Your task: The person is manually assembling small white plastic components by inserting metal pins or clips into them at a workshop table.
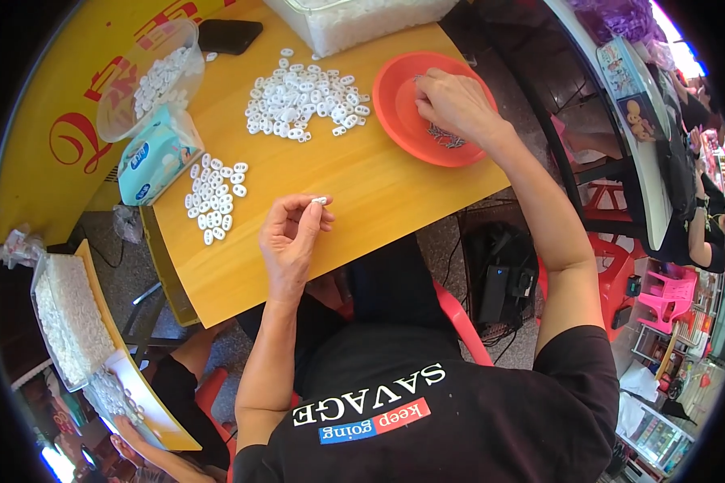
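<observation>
Over the near part of the table, my left hand [288, 233] pinches a small white oval plastic piece [320, 200] between thumb and fingertips. My right hand [453, 101] reaches into a red basin [388, 121] at the table's right edge, its fingers curled and drawn together. What those fingers hold, if anything, is too small to make out. Thin silvery metal parts [445, 138] lie in the basin, partly covered by the hand. A large heap of white oval pieces with two holes [302, 97] sits mid-table. A smaller group of these pieces [211, 197] spreads out left of my left hand.
A clear tub [105, 117] with more white pieces stands at the far left, behind a teal tissue pack [163, 157]. A black phone [229, 36] lies beside it. A clear bin of white pieces [362, 24] stands at the back. Another person's arm [165, 459] shows lower left.
</observation>
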Demonstrator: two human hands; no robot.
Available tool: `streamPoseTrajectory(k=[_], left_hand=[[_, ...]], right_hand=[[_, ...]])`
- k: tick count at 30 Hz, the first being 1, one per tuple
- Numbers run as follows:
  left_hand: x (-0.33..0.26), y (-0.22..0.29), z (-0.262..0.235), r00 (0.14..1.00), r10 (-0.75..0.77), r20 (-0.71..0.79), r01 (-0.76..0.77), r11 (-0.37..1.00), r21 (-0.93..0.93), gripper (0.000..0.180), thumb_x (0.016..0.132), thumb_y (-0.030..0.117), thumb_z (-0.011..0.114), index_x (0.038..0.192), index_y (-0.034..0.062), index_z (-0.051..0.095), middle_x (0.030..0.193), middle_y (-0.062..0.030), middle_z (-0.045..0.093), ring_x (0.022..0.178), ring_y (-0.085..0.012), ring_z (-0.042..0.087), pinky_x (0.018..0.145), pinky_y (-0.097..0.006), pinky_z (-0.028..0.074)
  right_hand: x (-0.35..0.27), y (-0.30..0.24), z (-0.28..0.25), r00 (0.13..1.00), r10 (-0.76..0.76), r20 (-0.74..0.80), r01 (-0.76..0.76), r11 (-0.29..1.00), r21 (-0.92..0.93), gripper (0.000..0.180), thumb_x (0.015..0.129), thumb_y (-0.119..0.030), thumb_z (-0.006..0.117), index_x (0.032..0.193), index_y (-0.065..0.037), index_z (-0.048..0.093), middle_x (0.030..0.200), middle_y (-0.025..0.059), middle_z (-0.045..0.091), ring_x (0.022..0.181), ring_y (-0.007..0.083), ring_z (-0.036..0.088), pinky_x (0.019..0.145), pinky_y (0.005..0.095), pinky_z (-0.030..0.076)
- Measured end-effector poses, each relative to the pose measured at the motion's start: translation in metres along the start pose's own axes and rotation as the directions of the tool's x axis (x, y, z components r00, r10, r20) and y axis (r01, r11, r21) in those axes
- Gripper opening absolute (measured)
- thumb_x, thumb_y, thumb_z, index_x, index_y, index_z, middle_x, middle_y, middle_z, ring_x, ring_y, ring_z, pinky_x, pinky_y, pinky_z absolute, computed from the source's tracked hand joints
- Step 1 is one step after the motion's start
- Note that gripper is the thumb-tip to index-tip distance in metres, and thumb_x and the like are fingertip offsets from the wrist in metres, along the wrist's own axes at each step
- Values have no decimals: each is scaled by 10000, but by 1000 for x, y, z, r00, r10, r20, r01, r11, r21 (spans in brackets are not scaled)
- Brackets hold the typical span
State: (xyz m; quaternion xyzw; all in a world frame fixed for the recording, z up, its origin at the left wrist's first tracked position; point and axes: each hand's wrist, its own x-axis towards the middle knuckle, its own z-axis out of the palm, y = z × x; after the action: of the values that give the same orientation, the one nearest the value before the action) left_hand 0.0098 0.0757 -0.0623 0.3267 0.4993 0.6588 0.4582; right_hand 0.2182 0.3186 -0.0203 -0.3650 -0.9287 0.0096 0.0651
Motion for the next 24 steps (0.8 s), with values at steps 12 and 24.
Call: streamPoseTrajectory(k=[12,24], left_hand=[[4,19,-2,987,-158,-25,144,944,-298,114,926,63,634,1006,0,582,937,-138,679,771,-182,671,705,-296,560],[-16,46,5,979,-183,85,201,855,-477,138,903,71,673,1007,3,614,913,-113,685,762,-173,664,717,-294,543]], right_hand=[[-11,-3,-7,926,306,-222,-86,743,664,201,933,-108,580,1078,-5,675,926,110,690,769,173,662,689,294,528],[-51,-134,-12,980,130,154,-78,-462,884,156,943,-144,639,1021,-9,654,859,40,648,665,82,582,637,245,516]])
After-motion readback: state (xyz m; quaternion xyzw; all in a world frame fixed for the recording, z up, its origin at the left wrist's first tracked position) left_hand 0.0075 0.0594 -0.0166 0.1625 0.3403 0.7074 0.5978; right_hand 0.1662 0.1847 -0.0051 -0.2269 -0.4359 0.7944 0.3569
